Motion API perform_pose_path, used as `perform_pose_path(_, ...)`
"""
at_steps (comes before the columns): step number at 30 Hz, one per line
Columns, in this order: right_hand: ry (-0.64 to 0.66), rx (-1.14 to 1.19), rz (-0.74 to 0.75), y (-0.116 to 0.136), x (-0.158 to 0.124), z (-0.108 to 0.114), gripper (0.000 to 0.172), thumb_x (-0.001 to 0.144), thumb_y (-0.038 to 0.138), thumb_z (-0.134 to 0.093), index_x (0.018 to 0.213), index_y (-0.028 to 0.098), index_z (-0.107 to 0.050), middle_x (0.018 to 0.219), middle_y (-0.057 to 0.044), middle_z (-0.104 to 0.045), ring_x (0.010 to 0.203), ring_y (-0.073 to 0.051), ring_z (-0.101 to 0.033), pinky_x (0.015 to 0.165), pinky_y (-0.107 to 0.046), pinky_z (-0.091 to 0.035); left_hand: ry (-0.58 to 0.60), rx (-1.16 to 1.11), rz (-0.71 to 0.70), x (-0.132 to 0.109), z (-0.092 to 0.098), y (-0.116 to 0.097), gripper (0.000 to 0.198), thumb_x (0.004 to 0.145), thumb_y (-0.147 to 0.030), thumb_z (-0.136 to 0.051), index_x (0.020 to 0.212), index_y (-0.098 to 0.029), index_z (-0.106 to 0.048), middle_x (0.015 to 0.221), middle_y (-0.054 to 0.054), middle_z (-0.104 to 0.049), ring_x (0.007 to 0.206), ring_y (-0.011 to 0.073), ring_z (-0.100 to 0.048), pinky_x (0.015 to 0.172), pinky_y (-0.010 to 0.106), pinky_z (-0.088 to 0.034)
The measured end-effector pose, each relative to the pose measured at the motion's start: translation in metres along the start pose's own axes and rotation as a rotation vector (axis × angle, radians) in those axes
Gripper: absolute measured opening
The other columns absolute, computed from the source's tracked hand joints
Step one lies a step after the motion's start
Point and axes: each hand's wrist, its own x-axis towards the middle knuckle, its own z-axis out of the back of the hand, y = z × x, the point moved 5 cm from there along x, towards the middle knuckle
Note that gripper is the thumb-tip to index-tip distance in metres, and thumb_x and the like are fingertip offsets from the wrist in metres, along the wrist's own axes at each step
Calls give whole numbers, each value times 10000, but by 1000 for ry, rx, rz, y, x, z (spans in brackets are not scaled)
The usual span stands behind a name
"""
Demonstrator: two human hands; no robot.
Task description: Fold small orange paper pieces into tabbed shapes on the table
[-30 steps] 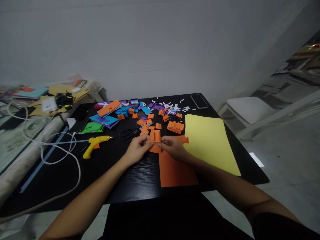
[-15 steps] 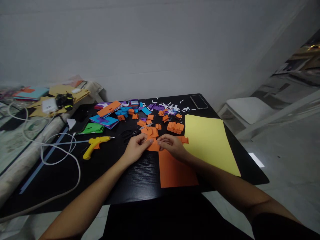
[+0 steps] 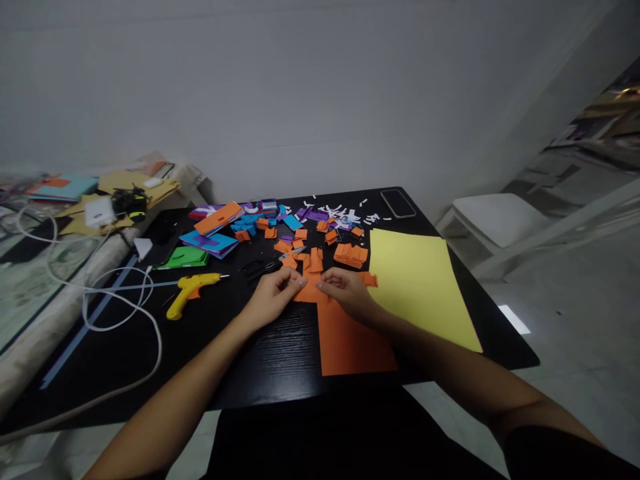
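Both my hands are at the middle of the black table, on either side of a small orange paper piece [image 3: 308, 288] with a folded orange tab [image 3: 313, 261] at its far end. My left hand [image 3: 274, 293] pinches the left edge of the piece between thumb and fingers. My right hand [image 3: 349, 289] is closed at its right edge, thumb against fingertips. Under the right wrist lies a larger orange sheet [image 3: 353, 347]. Black-handled scissors [image 3: 261, 268] lie just beyond my left hand, their blades partly among orange scraps.
A yellow glue gun [image 3: 193, 292] and a white cable [image 3: 159, 347] are on the left. Behind are folded colored cards [image 3: 219, 219], a stack of orange pieces [image 3: 351, 255], white paper scraps [image 3: 345, 217] and a phone [image 3: 398, 203]. Yellow sheets [image 3: 423, 287] lie on the right.
The folded tab at the far end of the orange piece has tilted upright and shifted slightly right. Both hands stay nearly in place.
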Motion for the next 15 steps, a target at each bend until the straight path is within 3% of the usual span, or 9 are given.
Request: perform_pose_path(15,-84,18,13,-1,5,8,336,694,472,-811,767,192,-640,715,19,-622,657,-130,-558,647,-278,-445,-118,15,-52,1,10,-7,355,973,-493,-549,834,-170,-607,731,-12,-537,682,137,-488,660,240,-390)
